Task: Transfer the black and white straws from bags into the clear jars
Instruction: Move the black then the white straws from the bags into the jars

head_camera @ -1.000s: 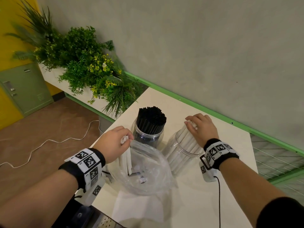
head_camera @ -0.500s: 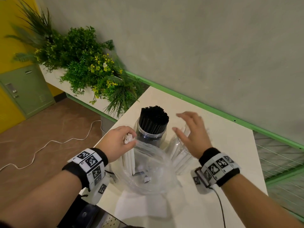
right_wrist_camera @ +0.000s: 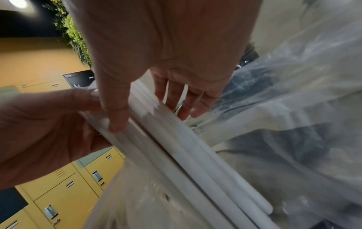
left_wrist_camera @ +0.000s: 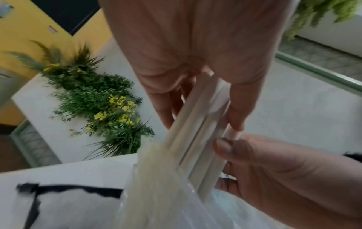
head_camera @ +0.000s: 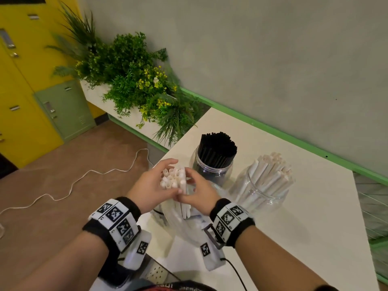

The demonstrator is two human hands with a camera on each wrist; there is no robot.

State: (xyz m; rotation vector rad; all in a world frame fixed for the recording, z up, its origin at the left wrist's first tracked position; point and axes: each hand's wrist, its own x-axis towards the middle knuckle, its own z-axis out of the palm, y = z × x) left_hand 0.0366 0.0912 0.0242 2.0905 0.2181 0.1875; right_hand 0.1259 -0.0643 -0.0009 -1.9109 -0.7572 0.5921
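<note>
A bundle of white straws (head_camera: 174,180) stands upright, its lower ends still inside a clear plastic bag (head_camera: 184,225) at the table's near left. My left hand (head_camera: 156,182) grips the bundle from the left. From the right, my right hand (head_camera: 194,185) holds the same bundle, thumb on the straws (right_wrist_camera: 176,139) and fingers behind them. In the left wrist view the white straws (left_wrist_camera: 197,139) run between my left hand's (left_wrist_camera: 199,117) fingers and thumb. Behind stand a clear jar (head_camera: 212,171) full of black straws (head_camera: 218,147) and a clear jar (head_camera: 262,192) with white straws (head_camera: 270,171) leaning inside.
The white table (head_camera: 304,238) stands against a grey wall with a green rail. A planter of green plants (head_camera: 136,85) sits off its far left corner. Yellow and green lockers (head_camera: 31,91) line the left, and a white cable (head_camera: 84,177) lies on the brown floor.
My right hand left the white-straw jar and came across to the bundle. The left hand raised the bundle higher out of the bag. The jar now stands upright.
</note>
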